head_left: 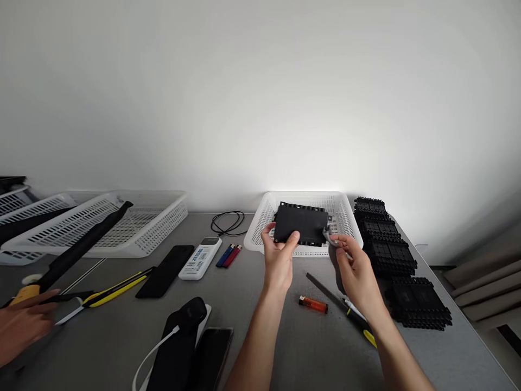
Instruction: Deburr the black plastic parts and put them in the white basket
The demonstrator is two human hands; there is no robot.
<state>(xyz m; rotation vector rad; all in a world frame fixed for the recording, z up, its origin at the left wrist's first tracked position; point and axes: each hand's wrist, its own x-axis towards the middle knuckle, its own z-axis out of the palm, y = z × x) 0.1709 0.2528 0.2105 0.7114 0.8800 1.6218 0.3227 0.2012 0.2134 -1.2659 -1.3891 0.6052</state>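
Observation:
My left hand [280, 252] grips a flat black plastic panel [303, 224] by its lower left corner, thumb on its face. The panel has notched edges and small corner tabs. It is held tilted up above a white plastic basket [264, 217]. In my right hand [353, 260], thumb and fingers pinch a grey, soft-looking piece like a cloth [330, 238]. Its upper end is at the panel's lower right corner; whether it touches is hard to tell. Below my hands lie an orange lighter [314, 304] and a dark, slim tool with a yellow-marked handle [337, 303].
Several stacks of similar black panels [388, 252] line the table's right edge. Phones [166, 271], a white power bank [200, 259], two lighters [228, 255] and a black cable [228, 222] lie left. Another person's hand [28, 326] is at far left, beside a yellow-and-black cutter [116, 288].

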